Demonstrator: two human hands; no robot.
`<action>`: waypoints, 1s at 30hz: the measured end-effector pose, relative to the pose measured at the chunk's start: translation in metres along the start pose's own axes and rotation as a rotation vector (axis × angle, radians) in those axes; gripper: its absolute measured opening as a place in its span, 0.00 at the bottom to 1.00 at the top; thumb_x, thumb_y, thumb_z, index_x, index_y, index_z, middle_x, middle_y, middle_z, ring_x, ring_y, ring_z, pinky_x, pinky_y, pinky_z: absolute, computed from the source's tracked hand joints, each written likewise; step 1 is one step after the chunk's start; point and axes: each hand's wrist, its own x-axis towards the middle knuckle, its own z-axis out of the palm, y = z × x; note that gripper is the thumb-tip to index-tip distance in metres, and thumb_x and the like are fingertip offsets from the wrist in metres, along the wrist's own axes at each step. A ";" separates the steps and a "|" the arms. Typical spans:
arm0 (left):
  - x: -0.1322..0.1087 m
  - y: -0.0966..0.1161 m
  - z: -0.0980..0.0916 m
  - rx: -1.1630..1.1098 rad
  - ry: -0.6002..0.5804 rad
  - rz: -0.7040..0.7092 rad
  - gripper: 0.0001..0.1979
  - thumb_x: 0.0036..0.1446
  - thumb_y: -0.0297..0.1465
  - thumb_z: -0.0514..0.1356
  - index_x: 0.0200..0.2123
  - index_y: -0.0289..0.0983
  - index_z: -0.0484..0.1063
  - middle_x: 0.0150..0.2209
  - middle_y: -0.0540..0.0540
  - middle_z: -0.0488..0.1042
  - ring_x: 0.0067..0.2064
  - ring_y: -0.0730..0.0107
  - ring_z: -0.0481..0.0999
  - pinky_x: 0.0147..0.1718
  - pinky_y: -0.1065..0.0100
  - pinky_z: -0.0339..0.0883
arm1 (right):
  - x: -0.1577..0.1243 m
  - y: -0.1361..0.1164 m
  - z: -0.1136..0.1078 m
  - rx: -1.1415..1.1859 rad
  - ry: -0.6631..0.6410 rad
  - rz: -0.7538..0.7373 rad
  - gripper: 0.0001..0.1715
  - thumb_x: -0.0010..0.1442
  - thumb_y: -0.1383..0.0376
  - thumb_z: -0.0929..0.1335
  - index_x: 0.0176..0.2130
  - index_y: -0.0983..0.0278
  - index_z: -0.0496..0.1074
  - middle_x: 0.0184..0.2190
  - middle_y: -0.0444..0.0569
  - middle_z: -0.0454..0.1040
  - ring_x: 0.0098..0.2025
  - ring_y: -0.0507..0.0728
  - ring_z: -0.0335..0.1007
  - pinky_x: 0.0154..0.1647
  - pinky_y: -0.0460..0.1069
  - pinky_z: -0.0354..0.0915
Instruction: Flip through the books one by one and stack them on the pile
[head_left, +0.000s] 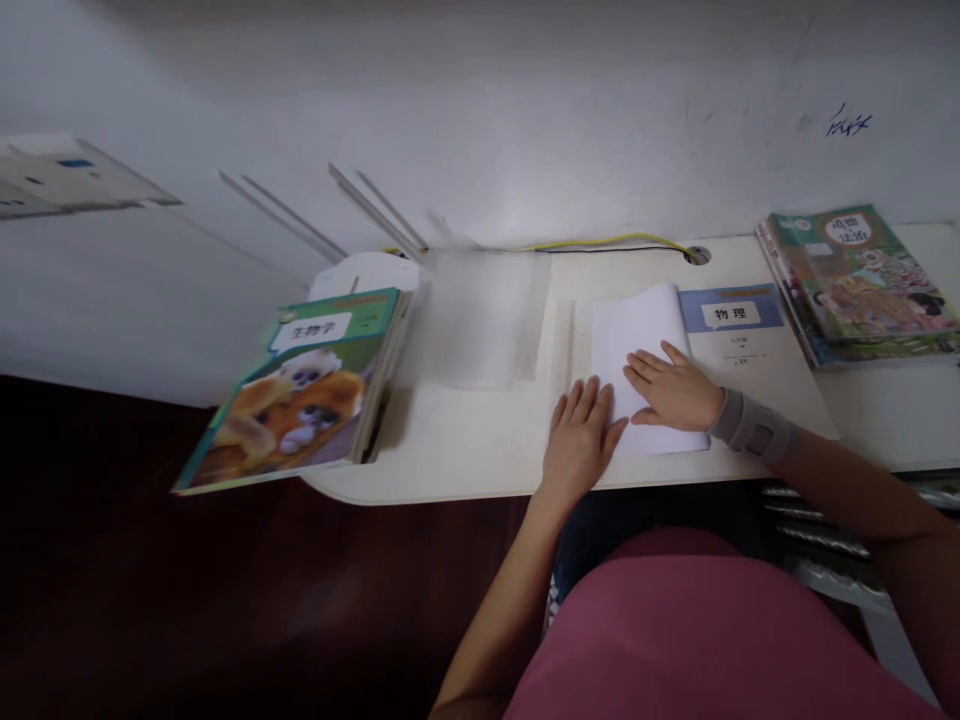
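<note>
A physics textbook (757, 350) lies on the desk with its blue-and-white cover facing up. A blank white sheet (637, 320) curves up along the book's left side; whether it is a page or a cover flap I cannot tell. My right hand (675, 388), with a grey band on the wrist, presses flat on this sheet, fingers spread. At the sheet's lower left edge rests my left hand (577, 445), palm down and fingers stretched out. A clear strip, perhaps of plastic film (564, 345), shows just left of the sheet.
Translucent plastic sleeves (480, 320) lie left of centre. A stack topped by a biology textbook (300, 390) overhangs the desk's left end. More textbooks (862, 270) are piled at the right. A yellow cable (600, 240) runs along the wall into a hole (699, 256).
</note>
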 end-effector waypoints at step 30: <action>-0.001 0.001 0.001 0.007 0.006 -0.007 0.23 0.66 0.38 0.49 0.59 0.33 0.64 0.63 0.35 0.62 0.65 0.50 0.59 0.60 0.48 0.58 | -0.002 0.053 0.005 0.229 0.087 0.081 0.36 0.67 0.50 0.57 0.64 0.69 0.57 0.66 0.61 0.56 0.69 0.66 0.45 0.64 0.68 0.47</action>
